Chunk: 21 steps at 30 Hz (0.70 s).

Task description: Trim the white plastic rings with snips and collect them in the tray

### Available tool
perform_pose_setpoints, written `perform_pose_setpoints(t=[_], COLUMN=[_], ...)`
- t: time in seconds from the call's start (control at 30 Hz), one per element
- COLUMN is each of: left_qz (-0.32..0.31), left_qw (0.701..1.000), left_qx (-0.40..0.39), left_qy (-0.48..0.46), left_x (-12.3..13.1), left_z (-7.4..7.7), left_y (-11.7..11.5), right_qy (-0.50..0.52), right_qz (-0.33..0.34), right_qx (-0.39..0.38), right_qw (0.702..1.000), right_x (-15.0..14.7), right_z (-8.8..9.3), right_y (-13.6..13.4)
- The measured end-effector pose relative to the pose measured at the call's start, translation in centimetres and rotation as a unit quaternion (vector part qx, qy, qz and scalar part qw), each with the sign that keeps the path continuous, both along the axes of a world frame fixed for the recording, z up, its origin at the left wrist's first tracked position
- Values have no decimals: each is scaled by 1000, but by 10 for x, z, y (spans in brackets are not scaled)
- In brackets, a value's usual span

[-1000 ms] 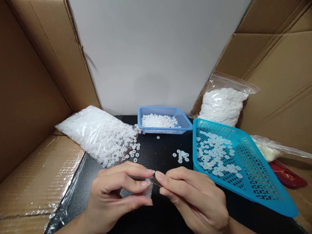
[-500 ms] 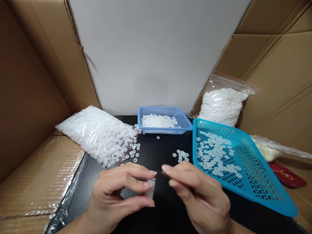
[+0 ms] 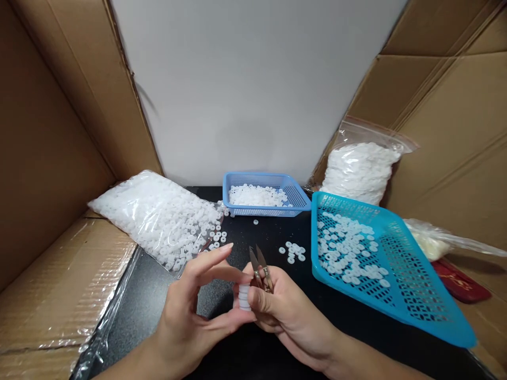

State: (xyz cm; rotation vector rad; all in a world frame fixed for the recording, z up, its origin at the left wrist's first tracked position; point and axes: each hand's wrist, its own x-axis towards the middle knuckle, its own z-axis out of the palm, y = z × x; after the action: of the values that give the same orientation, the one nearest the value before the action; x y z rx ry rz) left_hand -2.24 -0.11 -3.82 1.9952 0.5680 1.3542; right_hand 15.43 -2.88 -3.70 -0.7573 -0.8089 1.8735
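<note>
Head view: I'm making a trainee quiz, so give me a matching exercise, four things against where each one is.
1 snips
2 ring stack
3 small blue basket
4 turquoise tray

a farthest back, in the middle
b pinched in the left hand
c tilted, at the right
d in the right hand, blades up

Pairs: 1-d, 2-b, 3-a, 4-c

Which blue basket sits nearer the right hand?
The large turquoise basket, just right of the right hand; the small paler basket stands farther back.
</note>
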Motion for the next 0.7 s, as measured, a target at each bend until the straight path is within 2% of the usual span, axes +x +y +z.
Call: perform_pose_setpoints(t=[0.13,0.3,0.43,0.7], left_qz=[0,-17,-2,11], left_qw=[999,1000,1000,1000], left_qx=[20,-3,-23,19], left_qy=[25,26,15,16], left_x=[1,3,5,4], left_z=[-2,-1,-2,-3], left_y=[1,0,-2,0], right_qy=[18,21,30,50], right_qz=[1,3,10,25], right_qx=[-24,-46,-36,2], right_qw=[1000,999,999,998], right_x=[2,1,1,3], right_z=[-2,0,-1,-4], right_y=[3,3,2,3])
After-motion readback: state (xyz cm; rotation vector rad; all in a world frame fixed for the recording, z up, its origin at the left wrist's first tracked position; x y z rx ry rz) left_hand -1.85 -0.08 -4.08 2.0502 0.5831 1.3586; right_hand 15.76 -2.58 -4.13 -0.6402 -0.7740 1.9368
